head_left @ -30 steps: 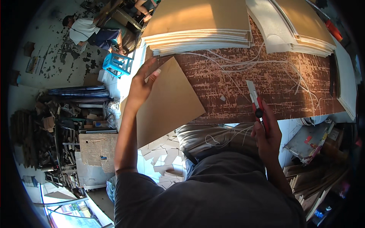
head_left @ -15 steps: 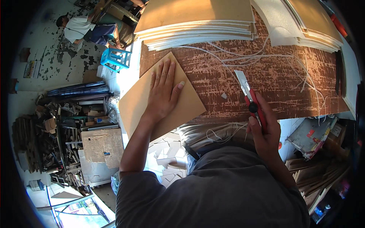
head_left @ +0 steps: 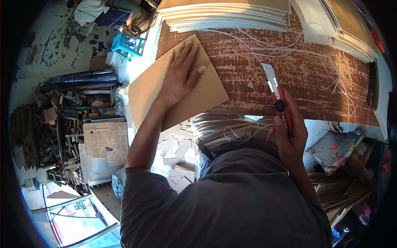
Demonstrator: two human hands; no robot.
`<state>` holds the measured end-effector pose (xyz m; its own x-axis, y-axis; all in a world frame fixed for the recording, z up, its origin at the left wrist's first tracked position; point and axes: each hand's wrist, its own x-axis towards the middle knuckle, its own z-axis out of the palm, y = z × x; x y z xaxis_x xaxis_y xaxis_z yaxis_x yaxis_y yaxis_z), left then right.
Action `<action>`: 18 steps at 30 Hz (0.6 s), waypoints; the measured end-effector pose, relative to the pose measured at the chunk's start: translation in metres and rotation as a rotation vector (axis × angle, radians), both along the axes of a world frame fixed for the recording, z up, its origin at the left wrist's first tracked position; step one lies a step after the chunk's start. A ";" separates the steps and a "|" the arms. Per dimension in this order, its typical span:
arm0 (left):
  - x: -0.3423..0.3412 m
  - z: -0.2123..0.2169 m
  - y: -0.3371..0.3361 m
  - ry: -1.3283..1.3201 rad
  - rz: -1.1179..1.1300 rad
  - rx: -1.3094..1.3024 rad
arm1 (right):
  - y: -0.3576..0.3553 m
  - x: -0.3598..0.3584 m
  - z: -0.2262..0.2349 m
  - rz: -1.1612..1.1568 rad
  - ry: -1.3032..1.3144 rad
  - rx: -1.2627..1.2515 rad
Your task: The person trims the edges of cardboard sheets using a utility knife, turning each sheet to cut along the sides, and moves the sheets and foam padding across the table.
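My left hand (head_left: 180, 78) lies flat on a tan board (head_left: 206, 95), fingers stretched toward its far corner. The board rests at an angle on the worn brown tabletop (head_left: 244, 68), its left and near parts reaching past the table edge. In my right hand (head_left: 291, 130) is a red utility knife (head_left: 282, 108) with a black knob. Its wide silver blade is out and points away from me, above the table near the front edge. A small pale scrap (head_left: 250, 85) lies between the board and the knife.
Stacked boards (head_left: 227, 18) sit at the table's far side, with another stack (head_left: 351, 41) at far right. White strips (head_left: 285, 51) trail across the tabletop. A blue stool (head_left: 128, 45) and another person (head_left: 93, 14) are at far left. Wood offcuts (head_left: 58, 124) crowd the left; scraps (head_left: 178, 151) cover the floor.
The whole view has shifted, so the table and stacks sit higher in the picture. My left hand stays flat on the board, and my right hand keeps hold of the knife.
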<state>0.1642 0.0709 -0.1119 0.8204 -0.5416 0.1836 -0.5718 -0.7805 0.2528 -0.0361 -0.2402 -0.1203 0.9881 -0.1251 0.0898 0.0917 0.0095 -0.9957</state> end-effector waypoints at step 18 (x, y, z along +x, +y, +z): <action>-0.103 -0.018 0.221 0.170 1.020 -0.416 | 0.018 0.006 0.003 0.017 0.005 -0.015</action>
<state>0.0614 0.2919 -0.1303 0.8777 0.4778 0.0372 0.3555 -0.7011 0.6181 -0.0297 -0.2225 -0.1175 0.9905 -0.1066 0.0868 0.0870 -0.0035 -0.9962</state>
